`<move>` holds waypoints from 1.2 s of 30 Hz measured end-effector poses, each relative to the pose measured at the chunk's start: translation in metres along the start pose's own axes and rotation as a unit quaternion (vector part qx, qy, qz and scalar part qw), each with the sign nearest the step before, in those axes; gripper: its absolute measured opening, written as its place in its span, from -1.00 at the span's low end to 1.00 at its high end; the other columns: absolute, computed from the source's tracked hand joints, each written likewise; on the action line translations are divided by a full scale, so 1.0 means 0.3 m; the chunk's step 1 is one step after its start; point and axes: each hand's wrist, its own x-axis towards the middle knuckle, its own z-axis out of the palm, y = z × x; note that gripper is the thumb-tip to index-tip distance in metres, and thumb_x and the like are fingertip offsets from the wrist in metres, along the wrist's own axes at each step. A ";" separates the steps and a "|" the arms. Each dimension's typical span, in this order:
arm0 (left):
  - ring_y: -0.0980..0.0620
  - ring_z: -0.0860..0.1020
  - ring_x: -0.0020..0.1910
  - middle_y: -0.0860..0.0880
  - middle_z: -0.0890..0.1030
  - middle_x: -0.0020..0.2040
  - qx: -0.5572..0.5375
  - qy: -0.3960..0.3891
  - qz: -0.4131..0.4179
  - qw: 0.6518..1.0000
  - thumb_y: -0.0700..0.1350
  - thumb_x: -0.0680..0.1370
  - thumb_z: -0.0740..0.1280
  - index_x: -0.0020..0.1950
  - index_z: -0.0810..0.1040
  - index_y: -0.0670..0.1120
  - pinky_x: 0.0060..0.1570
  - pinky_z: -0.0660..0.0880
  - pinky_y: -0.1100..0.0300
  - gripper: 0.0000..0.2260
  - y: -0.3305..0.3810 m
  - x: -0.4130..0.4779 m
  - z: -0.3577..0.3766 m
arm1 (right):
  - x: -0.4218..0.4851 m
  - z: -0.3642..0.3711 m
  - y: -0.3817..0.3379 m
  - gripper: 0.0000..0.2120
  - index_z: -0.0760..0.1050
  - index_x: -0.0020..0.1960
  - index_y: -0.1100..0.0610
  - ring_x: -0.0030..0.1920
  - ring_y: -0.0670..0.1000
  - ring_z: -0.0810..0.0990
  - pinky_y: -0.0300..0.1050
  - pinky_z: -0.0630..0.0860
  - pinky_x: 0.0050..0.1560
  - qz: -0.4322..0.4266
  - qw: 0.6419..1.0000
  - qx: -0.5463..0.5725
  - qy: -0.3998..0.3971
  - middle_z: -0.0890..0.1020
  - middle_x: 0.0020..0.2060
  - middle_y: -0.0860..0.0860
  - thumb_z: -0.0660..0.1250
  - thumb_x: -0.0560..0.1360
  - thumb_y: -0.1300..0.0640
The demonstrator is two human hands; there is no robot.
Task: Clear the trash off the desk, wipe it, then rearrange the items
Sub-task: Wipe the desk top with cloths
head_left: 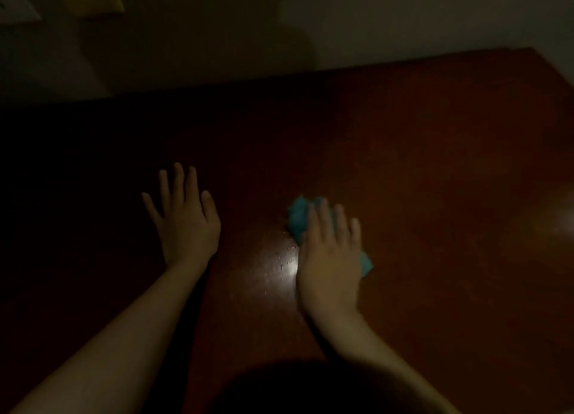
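Observation:
The scene is dim. A dark reddish-brown wooden desk (pixel 419 165) fills most of the view. My right hand (pixel 329 258) lies flat with straight fingers on a crumpled teal cloth (pixel 297 216), pressing it onto the desk top; the cloth shows beyond my fingertips and at the hand's right edge. My left hand (pixel 183 218) rests flat on the desk, fingers spread, a short way left of the cloth and holding nothing. Small wet droplets (pixel 279 264) glint on the desk between my hands.
The desk's far edge runs along a pale wall (pixel 403 16). At the top left, dim pale shapes (pixel 18 7) stand beyond the desk. A faint light reflection (pixel 562 218) sits at the desk's right side. A dark rounded shadow (pixel 279 389) covers the near edge.

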 end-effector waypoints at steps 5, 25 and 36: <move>-0.04 -0.08 0.56 -0.08 0.06 0.58 -0.002 -0.007 0.046 0.999 0.03 0.67 -0.07 0.56 0.12 -0.09 0.49 -0.23 -0.16 -0.53 -0.013 -0.146 -0.014 | -0.184 -0.024 -0.020 -0.53 0.33 0.44 0.14 0.43 0.12 0.33 0.12 0.19 0.46 -0.104 0.993 -0.007 -0.047 0.37 0.42 0.09 0.04 0.57 0.05; -0.01 -0.11 0.56 -0.06 0.05 0.58 -0.011 -0.018 0.074 0.997 0.00 0.68 -0.03 0.56 0.13 -0.09 0.49 -0.24 -0.14 -0.55 -0.045 -0.492 -0.063 | -0.575 -0.137 0.211 -0.53 0.38 0.40 0.15 0.37 0.16 0.41 0.18 0.27 0.39 0.064 0.998 -0.009 -0.017 0.41 0.38 0.10 0.01 0.56 0.04; -0.01 -0.11 0.56 -0.05 0.03 0.58 -0.028 -0.023 0.106 0.994 0.08 0.63 -0.16 0.56 0.08 -0.07 0.48 -0.27 -0.14 -0.48 0.180 -0.452 0.015 | -0.411 -0.143 0.378 -0.52 0.39 0.39 0.17 0.37 0.17 0.41 0.15 0.21 0.40 0.048 0.998 -0.047 0.003 0.43 0.37 0.12 -0.03 0.58 0.02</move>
